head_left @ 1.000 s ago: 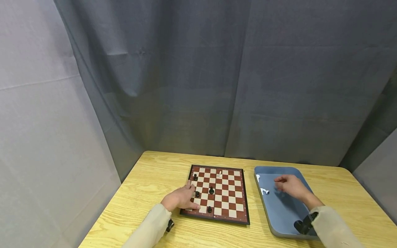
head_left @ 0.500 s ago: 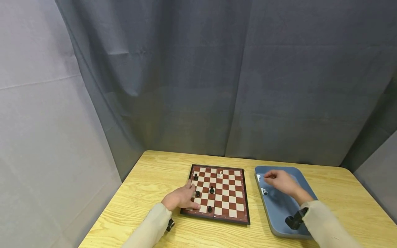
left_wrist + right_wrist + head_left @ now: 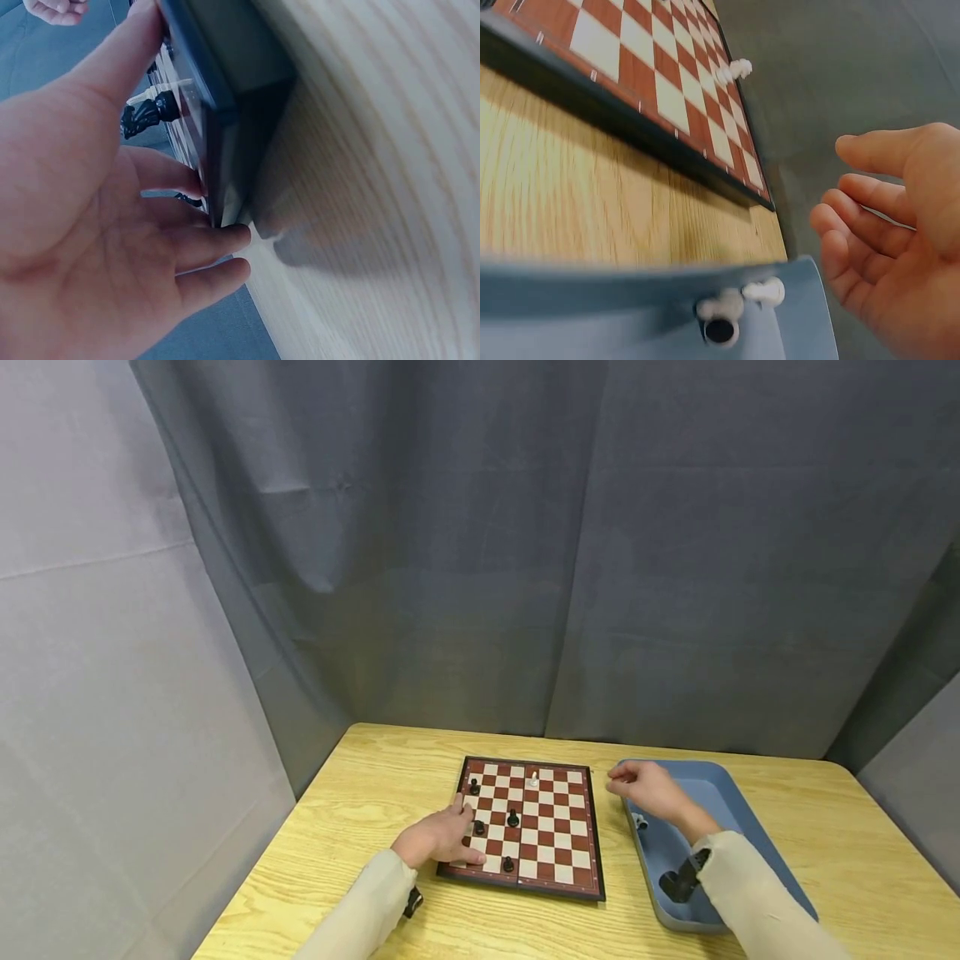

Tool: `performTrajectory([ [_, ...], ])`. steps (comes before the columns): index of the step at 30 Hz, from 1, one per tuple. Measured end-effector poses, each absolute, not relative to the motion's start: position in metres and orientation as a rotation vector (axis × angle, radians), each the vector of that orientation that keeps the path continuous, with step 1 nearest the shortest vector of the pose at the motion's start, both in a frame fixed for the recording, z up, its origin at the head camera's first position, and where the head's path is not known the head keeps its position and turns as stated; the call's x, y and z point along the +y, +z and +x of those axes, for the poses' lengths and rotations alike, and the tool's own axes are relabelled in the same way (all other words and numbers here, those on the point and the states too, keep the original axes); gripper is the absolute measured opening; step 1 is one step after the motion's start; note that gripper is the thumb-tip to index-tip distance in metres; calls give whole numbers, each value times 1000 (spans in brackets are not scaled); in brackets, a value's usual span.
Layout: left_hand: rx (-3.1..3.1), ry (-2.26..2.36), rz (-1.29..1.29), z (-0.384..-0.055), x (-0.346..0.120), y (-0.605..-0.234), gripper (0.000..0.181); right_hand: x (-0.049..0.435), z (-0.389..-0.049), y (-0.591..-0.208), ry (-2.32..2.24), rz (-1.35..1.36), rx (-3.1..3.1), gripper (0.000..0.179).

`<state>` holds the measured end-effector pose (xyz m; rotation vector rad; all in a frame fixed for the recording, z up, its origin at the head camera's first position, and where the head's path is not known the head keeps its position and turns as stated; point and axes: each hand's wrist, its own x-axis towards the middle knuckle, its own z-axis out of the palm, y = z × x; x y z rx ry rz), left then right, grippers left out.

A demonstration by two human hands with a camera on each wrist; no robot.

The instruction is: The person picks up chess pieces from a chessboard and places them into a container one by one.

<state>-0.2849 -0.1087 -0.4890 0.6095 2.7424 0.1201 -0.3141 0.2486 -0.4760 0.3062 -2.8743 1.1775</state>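
My left hand (image 3: pixel 442 837) rests on the left edge of a red-and-white chessboard (image 3: pixel 555 839). In the left wrist view its thumb lies over the board and its fingers touch the board's side, close to a black chess piece (image 3: pixel 150 112). Several black pieces (image 3: pixel 513 818) stand on the squares, and one white piece (image 3: pixel 533 779) is near the far side. My right hand (image 3: pixel 651 789) hovers over the left rim of a blue tray (image 3: pixel 720 806). Its fingers are loosely curled, with nothing visible between them and the thumb (image 3: pixel 877 150).
White chess pieces (image 3: pixel 763 291) lie inside the tray, by its wall. Board and tray stand on a wooden table (image 3: pixel 375 777), with a strip of wood between them. A grey curtain (image 3: pixel 450 568) hangs behind the table.
My right hand has moved left across the tray, from above its middle to its left rim. The left hand and the pieces on the board keep their places.
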Motion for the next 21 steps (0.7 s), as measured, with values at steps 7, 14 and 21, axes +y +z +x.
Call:
performTrajectory([
  [7,2742,119,612,-287,-110,-493,93,229,-320,-479,1241,350,-2861,36],
  [14,2742,101,619,-287,-111,-495,94,209,-326,-488,1261,376,-2861,32],
  [21,2743,100,613,-285,-111,-494,95,188,-326,-500,1370,370,-2823,32],
])
